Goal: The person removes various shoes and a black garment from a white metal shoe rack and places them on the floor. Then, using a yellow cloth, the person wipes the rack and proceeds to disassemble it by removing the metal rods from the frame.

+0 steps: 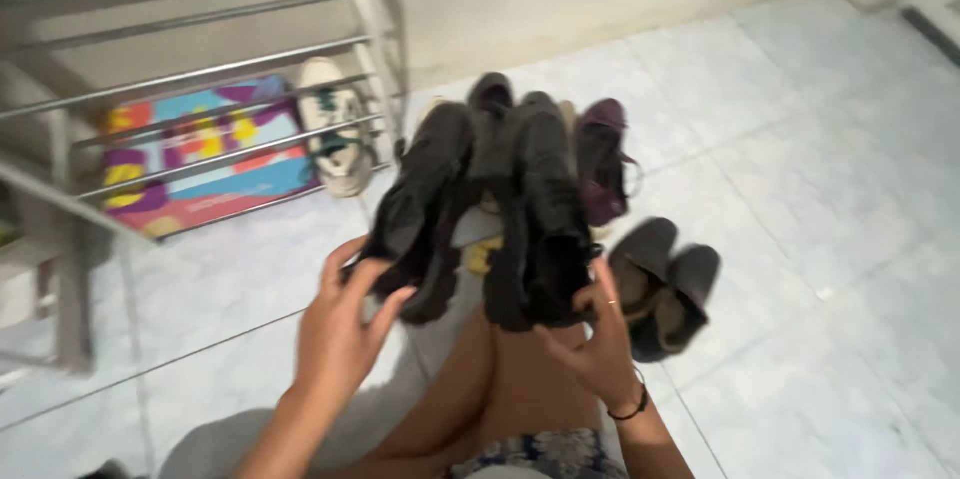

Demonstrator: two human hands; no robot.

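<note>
My left hand [340, 324] grips the heel of a black boot [425, 204] lifted off the floor, toe pointing away. My right hand [600, 339] holds the heel of a second black boot [545, 214] beside it. Both boots hang above my bare knees [500, 389]. A thin dark band circles my right wrist.
Dark slip-on shoes [665, 284] lie on the white tiled floor at the right. A maroon shoe [600, 159] and other footwear sit behind the boots. A white sneaker [335, 124] and a colourful box [200, 154] rest behind a grey metal rack [200, 69] at the left.
</note>
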